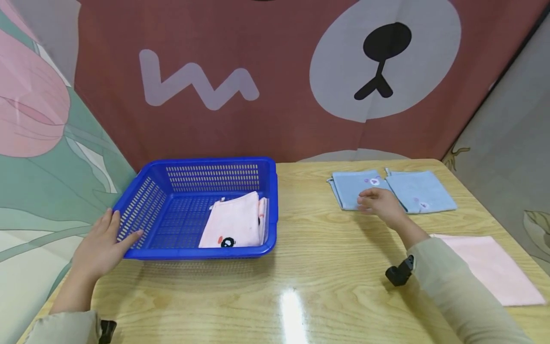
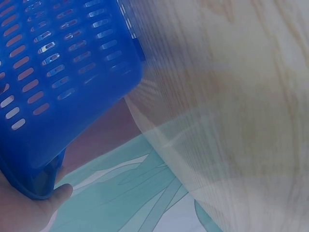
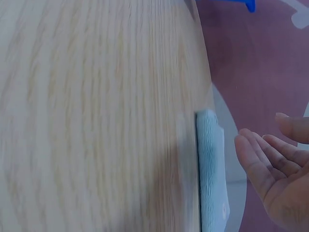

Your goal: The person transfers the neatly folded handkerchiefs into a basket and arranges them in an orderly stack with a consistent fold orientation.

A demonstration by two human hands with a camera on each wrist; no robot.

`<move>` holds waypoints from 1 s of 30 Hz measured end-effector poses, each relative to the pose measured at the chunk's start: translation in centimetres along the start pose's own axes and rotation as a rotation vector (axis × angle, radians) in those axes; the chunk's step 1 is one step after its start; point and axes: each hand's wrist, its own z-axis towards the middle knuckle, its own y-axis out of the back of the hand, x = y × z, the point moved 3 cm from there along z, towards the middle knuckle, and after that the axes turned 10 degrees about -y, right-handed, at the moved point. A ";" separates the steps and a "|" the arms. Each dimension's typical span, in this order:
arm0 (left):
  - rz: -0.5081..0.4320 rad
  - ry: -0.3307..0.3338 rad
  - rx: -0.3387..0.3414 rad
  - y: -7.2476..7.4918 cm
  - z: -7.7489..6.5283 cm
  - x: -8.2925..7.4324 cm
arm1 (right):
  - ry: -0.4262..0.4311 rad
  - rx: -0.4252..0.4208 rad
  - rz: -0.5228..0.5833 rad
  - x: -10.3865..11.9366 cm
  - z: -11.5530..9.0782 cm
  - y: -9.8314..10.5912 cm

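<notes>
My left hand (image 1: 98,246) grips the front-left corner of a blue plastic basket (image 1: 202,254), thumb over the inner side and fingers along the outer edge. In the left wrist view, the basket wall (image 2: 63,63) fills the upper left. Folded pink towels (image 1: 236,222), the front one with an embroidered eye, stand at the basket's right end. My right hand (image 1: 382,206) hovers over the left folded blue towel (image 1: 350,186), fingers loosely bent and holding nothing. The right wrist view shows a gap between it and the blue towel (image 3: 210,169). A second folded blue towel (image 1: 423,191) lies alongside.
A pink towel (image 1: 485,265) lies flat at the right edge of the wooden table (image 1: 240,306), partly under my right forearm. Behind the table hangs a brown cloth (image 1: 283,95) with a bear's muzzle. Patterned curtains flank both sides.
</notes>
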 end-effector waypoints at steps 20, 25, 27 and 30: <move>0.010 0.004 0.018 0.1 0.3 -0.3 | -0.059 -0.118 -0.102 -2.5 -0.5 3.5; 0.005 0.007 0.016 0.0 0.2 -0.3 | -0.098 -0.129 -0.133 -3.0 -0.3 4.2; 0.003 0.007 0.016 0.0 0.1 -0.3 | -0.104 -0.135 -0.145 -3.1 -0.2 4.5; 0.001 0.007 0.009 0.1 0.1 -0.2 | -0.105 -0.164 -0.169 -3.3 0.1 4.9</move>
